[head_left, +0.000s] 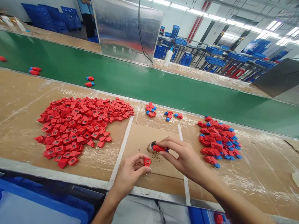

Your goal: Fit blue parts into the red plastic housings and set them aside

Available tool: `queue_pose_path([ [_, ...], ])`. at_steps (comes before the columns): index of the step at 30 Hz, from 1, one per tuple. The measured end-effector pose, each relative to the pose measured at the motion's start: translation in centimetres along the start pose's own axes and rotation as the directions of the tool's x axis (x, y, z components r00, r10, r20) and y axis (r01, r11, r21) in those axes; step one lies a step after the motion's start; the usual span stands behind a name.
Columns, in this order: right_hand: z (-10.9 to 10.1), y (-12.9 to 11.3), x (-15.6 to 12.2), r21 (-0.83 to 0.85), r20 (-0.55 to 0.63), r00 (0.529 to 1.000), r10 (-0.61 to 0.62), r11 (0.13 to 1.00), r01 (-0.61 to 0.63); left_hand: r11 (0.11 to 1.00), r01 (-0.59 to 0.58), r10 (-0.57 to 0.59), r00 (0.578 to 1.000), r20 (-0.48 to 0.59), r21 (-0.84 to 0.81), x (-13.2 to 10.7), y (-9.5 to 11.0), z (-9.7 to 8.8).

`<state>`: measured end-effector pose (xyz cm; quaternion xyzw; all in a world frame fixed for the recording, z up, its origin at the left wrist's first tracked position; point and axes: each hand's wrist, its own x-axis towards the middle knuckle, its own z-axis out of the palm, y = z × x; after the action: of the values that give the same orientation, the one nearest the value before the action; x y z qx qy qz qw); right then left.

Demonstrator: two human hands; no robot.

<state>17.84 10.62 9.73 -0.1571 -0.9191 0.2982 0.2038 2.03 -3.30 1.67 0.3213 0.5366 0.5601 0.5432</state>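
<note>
Okay, status from the head cam. Left hand [129, 175] is low, near the counter's front edge, thumb and fingers pinched on a small red square housing [147, 161], with its hollow face showing. Right hand [184, 157] is also pinched, thumb and fingertips [169, 142] on a red part with a blue end [160, 148], held nearly flat. Its tip sits against a small round dark piece [151, 147]. Can't tell what that piece is, or whether it's held or just resting there. Dark specks [155, 163] are scattered on the cardboard sheet [163, 169] below and around it.

Sheet lies between two white tape strips [121, 152] on the counter [263, 165], which is covered in clear plastic film. Left of the strips: big loose pile of red square housings [79, 130]. Right: heap of red-and-blue parts [219, 140]. Small clusters of red-and-blue pieces [150, 109] sit beyond the sheet, near the counter's far edge.

Past that, a green conveyor belt [149, 82] carries a few red-and-blue items [89, 81]. Further out: white squeeze bottle [168, 57], metal panel [126, 31], blue crates [233, 57] on racks, and a person [87, 15] standing on the far side.
</note>
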Motion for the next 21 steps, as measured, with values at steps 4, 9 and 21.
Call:
queue_pose_path([
  [4,1.3,-0.7,-0.9,0.064,0.057,0.998,0.031,0.997,-0.034,1.000,-0.008,0.009,0.999,0.036,-0.023,0.1,0.0,-0.2],
  [9,2.2,-0.5,-1.6,0.085,0.088,0.995,0.041,0.995,-0.048,1.000,-0.020,0.019,0.999,0.047,0.012,-0.1,-0.1,-0.1],
  [21,3.1,-0.7,-1.8,0.072,0.156,0.986,0.051,0.995,-0.063,0.998,-0.048,0.044,0.996,0.073,0.051,-0.2,-0.1,-0.2],
])
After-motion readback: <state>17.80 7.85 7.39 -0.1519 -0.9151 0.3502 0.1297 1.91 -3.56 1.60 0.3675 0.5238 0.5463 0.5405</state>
